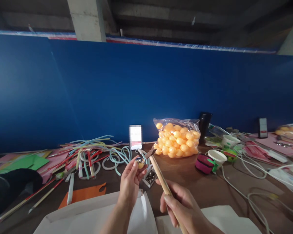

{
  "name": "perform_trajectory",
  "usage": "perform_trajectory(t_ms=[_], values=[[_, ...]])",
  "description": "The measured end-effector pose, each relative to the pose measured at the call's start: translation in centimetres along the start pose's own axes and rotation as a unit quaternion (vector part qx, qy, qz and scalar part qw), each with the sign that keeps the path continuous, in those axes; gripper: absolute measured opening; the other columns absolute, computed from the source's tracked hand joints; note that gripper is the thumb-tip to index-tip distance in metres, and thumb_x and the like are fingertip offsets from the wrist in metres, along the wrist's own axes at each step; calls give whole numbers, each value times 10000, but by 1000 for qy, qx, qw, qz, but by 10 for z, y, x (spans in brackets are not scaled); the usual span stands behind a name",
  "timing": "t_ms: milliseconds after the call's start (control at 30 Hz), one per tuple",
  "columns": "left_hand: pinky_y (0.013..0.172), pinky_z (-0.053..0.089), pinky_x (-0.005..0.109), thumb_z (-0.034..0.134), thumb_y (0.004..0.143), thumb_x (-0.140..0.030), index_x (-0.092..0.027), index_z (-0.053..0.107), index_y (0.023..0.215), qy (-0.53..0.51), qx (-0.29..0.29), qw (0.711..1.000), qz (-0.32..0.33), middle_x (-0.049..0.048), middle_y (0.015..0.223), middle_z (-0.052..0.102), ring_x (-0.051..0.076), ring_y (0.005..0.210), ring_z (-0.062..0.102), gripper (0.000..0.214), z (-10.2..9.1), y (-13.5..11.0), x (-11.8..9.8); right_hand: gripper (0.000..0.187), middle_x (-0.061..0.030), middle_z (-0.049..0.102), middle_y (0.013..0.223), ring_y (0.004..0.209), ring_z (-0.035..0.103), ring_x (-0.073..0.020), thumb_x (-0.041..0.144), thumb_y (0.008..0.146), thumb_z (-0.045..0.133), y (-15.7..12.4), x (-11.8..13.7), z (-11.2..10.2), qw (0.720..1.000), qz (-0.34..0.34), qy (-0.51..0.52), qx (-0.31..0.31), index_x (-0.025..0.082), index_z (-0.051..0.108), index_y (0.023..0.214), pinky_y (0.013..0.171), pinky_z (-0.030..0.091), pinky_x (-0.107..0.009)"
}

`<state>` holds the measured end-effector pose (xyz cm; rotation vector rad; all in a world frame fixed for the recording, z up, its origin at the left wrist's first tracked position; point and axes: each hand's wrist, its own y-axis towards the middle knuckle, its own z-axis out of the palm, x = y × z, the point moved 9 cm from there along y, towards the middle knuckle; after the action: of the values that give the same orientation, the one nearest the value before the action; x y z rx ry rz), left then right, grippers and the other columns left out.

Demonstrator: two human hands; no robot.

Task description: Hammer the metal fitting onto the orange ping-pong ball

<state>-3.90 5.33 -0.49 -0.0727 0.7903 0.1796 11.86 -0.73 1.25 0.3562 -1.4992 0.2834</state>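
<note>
My left hand (130, 178) is raised above the table and pinches a small orange ball (140, 162) that is partly painted dark and shiny. My right hand (179, 204) grips a wooden-handled paintbrush (161, 178) like a pen. The brush tip (150, 152) sits just right of the ball, close to touching it. A small box of metal bits (150, 177) lies on the brown table (205, 188) behind my hands.
A clear bag of orange balls (177, 138) stands at mid table. Coloured tubes and straws (95, 152) lie at the left, with long sticks (39, 195). White cups (217, 156), a pink pouch (203, 163), white cables (246, 191) sit right. White sheets (92, 214) lie near me.
</note>
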Motion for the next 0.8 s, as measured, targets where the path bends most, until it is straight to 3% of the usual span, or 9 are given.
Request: perform_trajectory(t_ms=[100, 167, 267, 367, 567, 800], values=[[708, 576, 283, 743, 749, -315, -142, 641, 1125, 4, -14, 1000, 12, 86, 889, 735, 227, 859, 717, 426, -3, 0, -2, 472, -1, 629, 743, 407, 445, -77, 447, 913, 507, 4, 3, -16, 997, -3, -51, -52, 157, 507, 1285, 409, 328, -211], [708, 574, 275, 742, 750, -322, -146, 635, 1131, 7, -31, 999, 21, 75, 872, 731, 221, 848, 718, 433, -6, 1, -3, 428, -9, 649, 768, 463, 516, -119, 403, 919, 486, 8, 4, -29, 985, -2, -143, -92, 176, 529, 1280, 434, 382, -228], [701, 575, 274, 746, 744, -335, -154, 637, 1125, 15, -56, 998, 31, 60, 845, 720, 217, 831, 719, 435, -12, 2, -4, 361, -40, 709, 904, 763, 661, -214, 287, 888, 483, 15, 7, -46, 936, -15, -324, -139, 199, 608, 1216, 662, 499, -274], [707, 577, 284, 751, 737, -344, -160, 641, 1114, 22, -71, 997, 38, 54, 864, 710, 218, 827, 719, 434, -16, 2, -5, 334, -53, 725, 1020, 994, 652, -249, 216, 841, 484, 19, 1, -58, 895, 0, -417, -156, 217, 660, 1124, 859, 465, -285], [714, 574, 295, 756, 728, -356, -158, 642, 1101, 32, -85, 995, 38, 56, 883, 699, 210, 812, 715, 437, -19, 2, -5, 326, -77, 718, 1056, 967, 678, -261, 189, 815, 524, 19, -19, -69, 855, 68, -488, -159, 229, 648, 1114, 786, 459, -273], [723, 569, 312, 754, 724, -376, -157, 637, 1121, 48, -83, 995, 43, 63, 899, 700, 207, 799, 712, 468, -18, 2, -4, 327, -130, 652, 1100, 918, 675, -306, 206, 806, 545, 18, -24, -70, 820, 69, -545, -163, 184, 631, 1120, 764, 475, -352]])
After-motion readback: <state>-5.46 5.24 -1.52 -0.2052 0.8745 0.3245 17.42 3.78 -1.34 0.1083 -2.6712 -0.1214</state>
